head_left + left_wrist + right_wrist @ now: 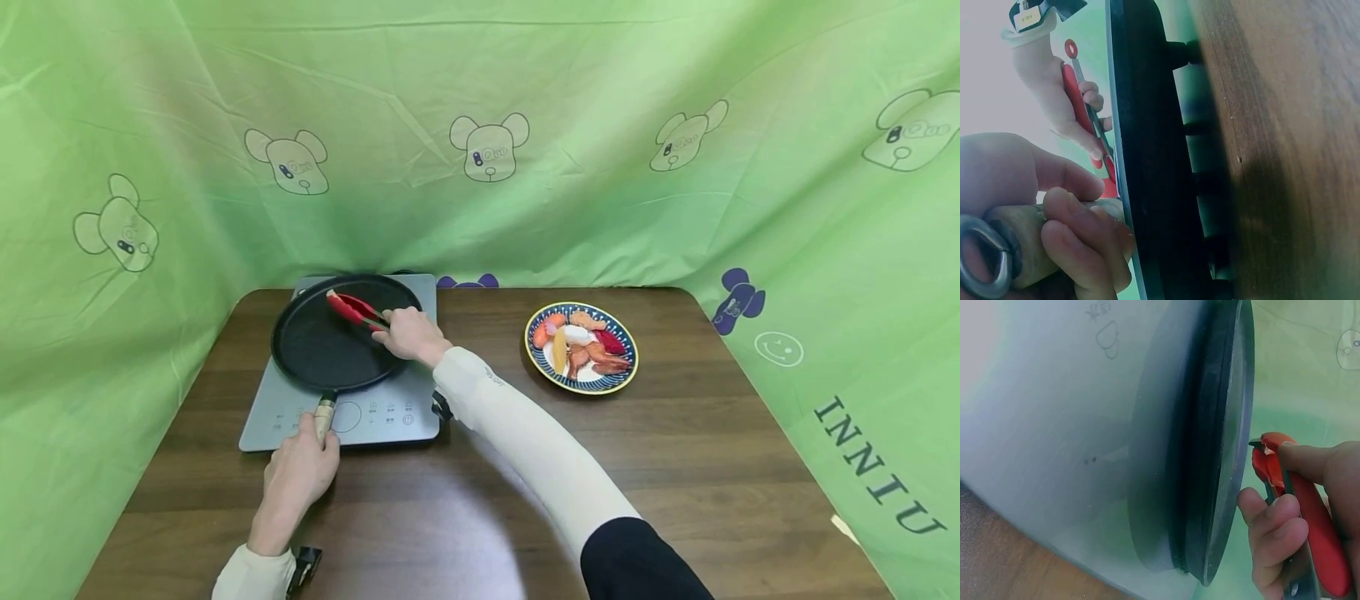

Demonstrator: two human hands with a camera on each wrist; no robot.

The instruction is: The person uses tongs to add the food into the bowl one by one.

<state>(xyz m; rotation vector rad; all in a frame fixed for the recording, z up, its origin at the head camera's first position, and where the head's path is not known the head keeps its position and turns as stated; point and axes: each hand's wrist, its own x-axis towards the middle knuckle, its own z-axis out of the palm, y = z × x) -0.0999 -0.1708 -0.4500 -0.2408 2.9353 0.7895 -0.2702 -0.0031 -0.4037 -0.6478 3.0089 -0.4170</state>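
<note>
A flat black frying pan (322, 346) sits on a grey induction cooktop (262, 421) at the left of the table. My left hand (302, 471) grips its pale wooden handle (1029, 244), fingers wrapped round it, a metal ring at the handle's end. My right hand (415, 335) holds red-tipped kitchen tongs (1319, 537), thumb on one arm and fingers on the other. The tongs' red heads (347, 308) hang over the far part of the pan. A small pale bit shows at their tips; I cannot tell whether it is food.
To the right stands a blue-patterned plate (553, 374) with a yellow rim. It holds several food pieces, among them a yellow strip (559, 350), a white piece (577, 335) and a red piece (609, 342). A green curtain (585, 225) hangs around the wooden table (675, 467).
</note>
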